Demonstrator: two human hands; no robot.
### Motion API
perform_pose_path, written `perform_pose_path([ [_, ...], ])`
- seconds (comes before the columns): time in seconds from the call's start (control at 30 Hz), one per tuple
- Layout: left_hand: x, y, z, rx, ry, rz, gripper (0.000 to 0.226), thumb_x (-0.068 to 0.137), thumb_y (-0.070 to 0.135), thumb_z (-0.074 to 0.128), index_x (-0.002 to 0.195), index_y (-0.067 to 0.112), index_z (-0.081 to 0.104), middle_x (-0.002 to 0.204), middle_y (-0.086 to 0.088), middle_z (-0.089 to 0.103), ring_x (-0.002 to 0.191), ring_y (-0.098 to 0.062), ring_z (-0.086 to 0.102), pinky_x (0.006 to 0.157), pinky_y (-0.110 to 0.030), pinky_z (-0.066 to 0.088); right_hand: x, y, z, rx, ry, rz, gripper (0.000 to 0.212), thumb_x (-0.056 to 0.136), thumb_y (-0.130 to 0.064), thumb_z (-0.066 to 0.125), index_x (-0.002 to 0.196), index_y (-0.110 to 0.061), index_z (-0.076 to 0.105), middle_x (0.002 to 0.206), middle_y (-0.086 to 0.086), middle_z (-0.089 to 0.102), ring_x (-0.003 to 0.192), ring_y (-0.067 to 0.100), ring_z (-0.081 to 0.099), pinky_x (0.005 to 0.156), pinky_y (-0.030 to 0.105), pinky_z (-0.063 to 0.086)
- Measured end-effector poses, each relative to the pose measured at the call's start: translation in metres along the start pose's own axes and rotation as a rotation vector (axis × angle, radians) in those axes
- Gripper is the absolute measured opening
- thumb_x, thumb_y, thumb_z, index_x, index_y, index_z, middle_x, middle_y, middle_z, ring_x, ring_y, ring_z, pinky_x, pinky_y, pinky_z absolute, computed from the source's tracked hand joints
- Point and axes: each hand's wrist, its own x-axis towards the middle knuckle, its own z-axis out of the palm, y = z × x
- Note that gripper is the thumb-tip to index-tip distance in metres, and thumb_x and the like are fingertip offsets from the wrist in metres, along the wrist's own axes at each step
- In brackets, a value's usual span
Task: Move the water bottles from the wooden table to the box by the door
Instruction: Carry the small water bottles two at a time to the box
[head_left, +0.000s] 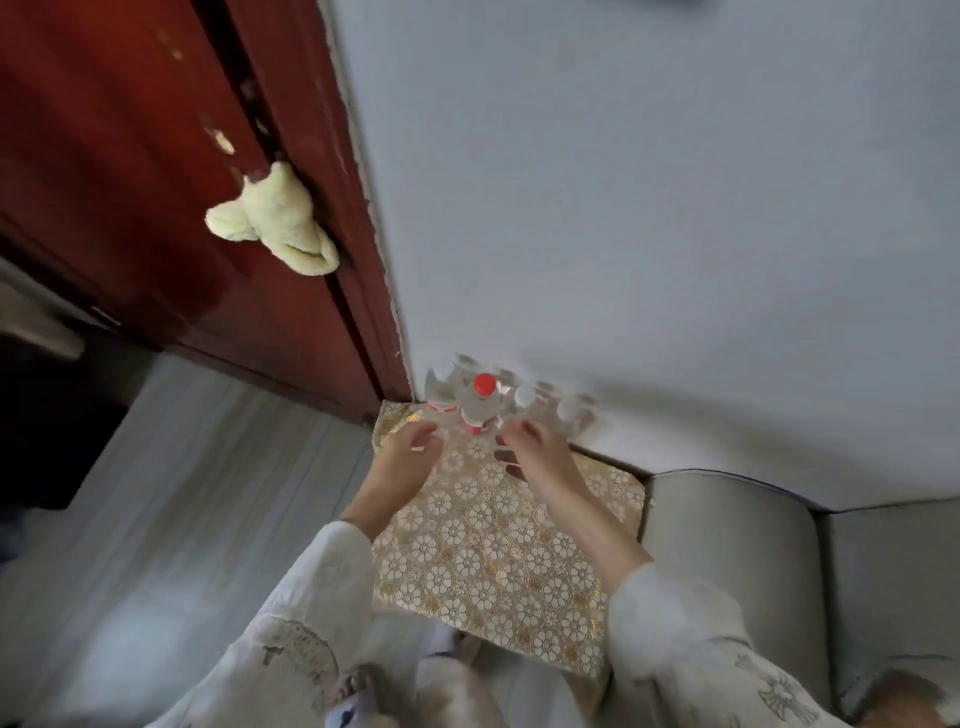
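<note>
**Both hands at the bottle row, nothing gripped**

Head view, looking down, somewhat blurred. A surface under a gold floral cloth (498, 551) sits in the corner between a dark red door (130, 171) and a pale wall (649, 208). Water bottles stand upright in a row along the far edge against the wall: a red-capped bottle (480, 402) at centre front, white-capped bottles (524, 397) on either side and behind. Exact count cannot be told, the blur smears them.

Left hand (410, 452) hovers over the cloth just left of the red-capped bottle, fingers loosely curled and spread, holding nothing. Right hand (535, 447) is just right of the same bottle, fingers curled, close to the row. Contact with a bottle cannot be told; no bottle is visibly wrapped by it. Both arms wear loose white sleeves (675, 639).

A pale yellow towel (275, 223) hangs at the door. A grey sofa (753, 561) sits just right of the cloth-covered surface. Grey-white floor (171, 493) on the left. A box is not identifiable in this view.
</note>
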Motion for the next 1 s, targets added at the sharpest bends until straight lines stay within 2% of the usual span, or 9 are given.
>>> perform_pose_path([
  [0.1,-0.061,-0.025,-0.057,-0.181,0.122,-0.066,0.02,0.093,0.02,0.048,0.109,0.017,0.059,0.099,-0.002,0.062,0.093,-0.019,0.058,0.081,-0.03,0.05,-0.044,-0.023,0.042,-0.198,-0.176,-0.127,0.03,0.092,-0.032,0.046,0.115,-0.014,0.054,0.103,-0.003,0.061,0.077,0.002,0.056,0.066,0.013,0.045],
  [0.17,-0.103,-0.043,-0.096,-0.296,0.232,-0.051,0.015,0.094,0.017,0.046,0.099,0.02,0.06,0.093,-0.002,0.061,0.088,-0.021,0.057,0.076,-0.032,0.049,-0.069,-0.038,0.076,-0.326,-0.301,-0.206,0.034,0.091,-0.035,0.046,0.12,-0.017,0.052,0.107,-0.008,0.059,0.083,-0.005,0.054,0.069,0.013,0.043],
  [0.3,-0.198,-0.091,-0.16,-0.476,0.511,-0.073,0.02,0.094,0.016,0.046,0.109,0.015,0.058,0.101,-0.004,0.065,0.09,-0.018,0.06,0.084,-0.036,0.049,-0.124,-0.067,0.155,-0.408,-0.493,-0.292,0.029,0.092,-0.026,0.047,0.117,-0.014,0.053,0.112,0.005,0.064,0.094,0.012,0.063,0.09,0.033,0.049],
  [0.43,-0.313,-0.148,-0.192,-0.62,0.757,-0.099,0.019,0.094,0.014,0.046,0.107,0.012,0.058,0.098,-0.007,0.065,0.087,-0.021,0.06,0.078,-0.027,0.048,-0.202,-0.067,0.248,-0.436,-0.671,-0.379,0.025,0.092,-0.016,0.047,0.115,-0.006,0.054,0.112,0.017,0.064,0.101,0.03,0.063,0.086,0.039,0.048],
  [0.53,-0.407,-0.195,-0.204,-0.697,0.927,-0.126,0.019,0.094,0.011,0.043,0.106,0.008,0.058,0.098,-0.01,0.064,0.084,-0.022,0.06,0.074,-0.028,0.046,-0.271,-0.049,0.318,-0.463,-0.832,-0.41,0.026,0.092,-0.011,0.046,0.115,-0.002,0.053,0.113,0.021,0.063,0.098,0.033,0.063,0.072,0.028,0.045],
  [0.63,-0.505,-0.24,-0.208,-0.743,1.116,-0.154,0.021,0.094,0.013,0.044,0.108,0.008,0.058,0.096,-0.009,0.066,0.083,-0.018,0.062,0.075,-0.029,0.046,-0.347,-0.025,0.385,-0.499,-1.037,-0.438,0.025,0.093,-0.01,0.045,0.115,-0.002,0.052,0.11,0.019,0.063,0.091,0.025,0.06,0.069,0.023,0.045],
  [0.77,-0.631,-0.294,-0.194,-0.807,1.402,-0.239,0.018,0.094,0.014,0.044,0.103,0.015,0.06,0.09,-0.001,0.068,0.079,-0.011,0.064,0.073,-0.024,0.049,-0.454,0.014,0.465,-0.584,-1.307,-0.488,0.021,0.093,-0.013,0.045,0.111,-0.007,0.055,0.098,0.009,0.064,0.088,0.021,0.061,0.072,0.025,0.048],
  [0.87,-0.711,-0.329,-0.175,-0.861,1.632,-0.312,0.018,0.094,0.013,0.044,0.097,0.021,0.06,0.092,-0.002,0.067,0.082,-0.014,0.063,0.077,-0.029,0.049,-0.528,0.049,0.513,-0.665,-1.497,-0.542,0.019,0.092,-0.017,0.047,0.108,-0.012,0.057,0.091,0.0,0.067,0.083,0.016,0.064,0.081,0.035,0.05],
  [1.0,-0.791,-0.369,-0.151,-0.933,1.876,-0.378,0.018,0.094,0.011,0.042,0.099,0.017,0.059,0.089,-0.001,0.066,0.079,-0.012,0.063,0.073,-0.025,0.049,-0.613,0.098,0.567,-0.746,-1.714,-0.596,0.015,0.092,-0.022,0.049,0.103,-0.02,0.059,0.089,-0.004,0.07,0.08,0.01,0.067,0.079,0.032,0.053],
])
